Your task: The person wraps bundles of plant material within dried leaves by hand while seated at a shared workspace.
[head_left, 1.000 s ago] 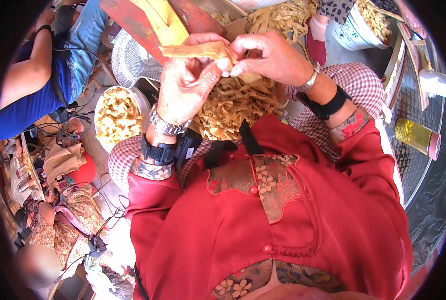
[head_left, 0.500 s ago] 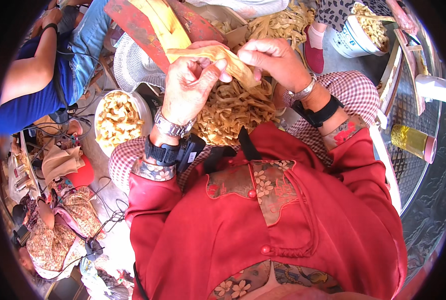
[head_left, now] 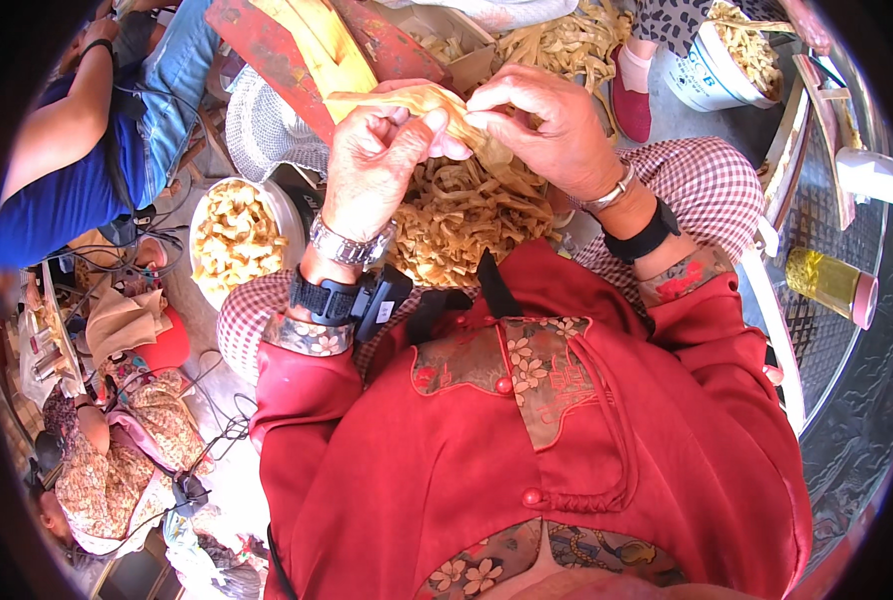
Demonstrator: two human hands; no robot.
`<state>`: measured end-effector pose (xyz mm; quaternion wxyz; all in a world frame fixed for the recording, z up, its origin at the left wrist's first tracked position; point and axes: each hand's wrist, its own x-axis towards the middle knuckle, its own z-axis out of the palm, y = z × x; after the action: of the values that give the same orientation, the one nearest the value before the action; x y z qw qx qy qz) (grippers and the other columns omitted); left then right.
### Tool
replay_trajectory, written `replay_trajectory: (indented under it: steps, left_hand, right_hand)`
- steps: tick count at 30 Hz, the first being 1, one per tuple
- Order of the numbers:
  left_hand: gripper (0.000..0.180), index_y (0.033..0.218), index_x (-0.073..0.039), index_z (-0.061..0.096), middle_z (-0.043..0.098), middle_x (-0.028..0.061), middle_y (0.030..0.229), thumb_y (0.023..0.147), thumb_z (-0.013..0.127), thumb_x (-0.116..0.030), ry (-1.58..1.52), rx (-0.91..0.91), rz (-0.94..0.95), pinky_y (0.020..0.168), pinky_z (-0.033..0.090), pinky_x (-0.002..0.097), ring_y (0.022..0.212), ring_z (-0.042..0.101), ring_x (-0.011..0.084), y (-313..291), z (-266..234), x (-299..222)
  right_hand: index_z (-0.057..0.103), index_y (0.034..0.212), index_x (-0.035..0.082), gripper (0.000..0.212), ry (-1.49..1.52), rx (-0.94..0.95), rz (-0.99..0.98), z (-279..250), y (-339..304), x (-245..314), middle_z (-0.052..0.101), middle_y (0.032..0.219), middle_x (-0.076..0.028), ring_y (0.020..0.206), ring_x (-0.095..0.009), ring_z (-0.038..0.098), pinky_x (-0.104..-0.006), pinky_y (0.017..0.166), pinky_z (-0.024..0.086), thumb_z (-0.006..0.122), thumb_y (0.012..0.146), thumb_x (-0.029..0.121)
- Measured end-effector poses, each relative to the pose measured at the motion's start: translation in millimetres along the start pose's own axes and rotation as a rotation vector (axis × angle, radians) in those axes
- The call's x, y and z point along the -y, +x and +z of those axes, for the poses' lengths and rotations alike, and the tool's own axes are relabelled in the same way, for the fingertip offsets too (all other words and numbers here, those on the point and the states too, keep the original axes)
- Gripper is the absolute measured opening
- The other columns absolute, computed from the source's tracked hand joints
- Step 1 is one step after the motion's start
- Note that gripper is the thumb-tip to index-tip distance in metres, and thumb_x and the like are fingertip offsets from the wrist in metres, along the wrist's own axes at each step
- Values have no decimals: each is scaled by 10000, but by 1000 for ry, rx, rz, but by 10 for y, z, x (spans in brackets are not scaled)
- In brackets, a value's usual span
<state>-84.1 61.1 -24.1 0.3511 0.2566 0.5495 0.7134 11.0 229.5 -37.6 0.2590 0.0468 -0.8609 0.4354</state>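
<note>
In front of my chest my left hand [head_left: 372,165] pinches a thin, soft yellow strip [head_left: 415,98] between thumb and fingers. My right hand [head_left: 555,130] grips the same strip by its right part, thumb against forefinger. Part of the strip is folded and hidden by my fingers. Right below both hands lies a heap of tan, ribbon-like strips [head_left: 467,225] on my lap side. Beyond my left hand, a longer flat yellow strip [head_left: 317,45] rests on a worn red board [head_left: 262,50].
At the left stands a white bucket [head_left: 292,215] of short folded tan pieces; another bucket [head_left: 702,80] stands far right. A person in blue [head_left: 67,180] sits at the left, cables near them. A bottle of yellow liquid [head_left: 822,280] lies at the right. More strips [head_left: 567,45] lie far off.
My right hand has shifted slightly left and its fingers have closed nearer the left hand. The strip's right part is more gathered. My left hand has barely moved.
</note>
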Motion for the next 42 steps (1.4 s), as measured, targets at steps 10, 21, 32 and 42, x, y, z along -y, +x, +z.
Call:
replay_trajectory:
  steps: [10, 21, 32, 42]
  left_hand:
    - [156, 1026, 45, 576, 657, 82, 901, 885, 547, -16, 115, 66, -24, 712, 531, 247, 742, 641, 129, 10, 18, -31]
    - [173, 984, 1, 539, 615, 52, 893, 841, 491, 86, 111, 102, -14, 682, 529, 255, 680, 590, 106, -7, -72, 68]
    - [219, 1056, -3, 517, 630, 98, 944, 845, 465, 22, -25, 172, 7, 597, 507, 235, 604, 577, 116, -63, -25, 2]
    - [100, 988, -15, 487, 602, 61, 812, 906, 520, -63, 230, 111, 22, 583, 513, 240, 564, 538, 77, -89, -40, 6]
  right_hand:
    - [539, 773, 46, 122, 22, -28, 60, 26, -1, 37, 562, 695, -61, 593, -178, 585, -276, 545, 471, 640, 705, 48]
    - [550, 807, 27, 63, 107, -81, 139, -50, -6, -155, 589, 753, -22, 638, -60, 549, -199, 554, 457, 603, 773, 27]
    - [521, 962, 25, 154, 777, 180, 459, -202, -24, -287, 595, 851, -48, 690, -70, 590, -183, 502, 480, 460, 922, 160]
    - [565, 949, 52, 209, 486, 269, 414, -367, 33, -202, 530, 688, 28, 542, -36, 437, -164, 473, 343, 523, 922, 256]
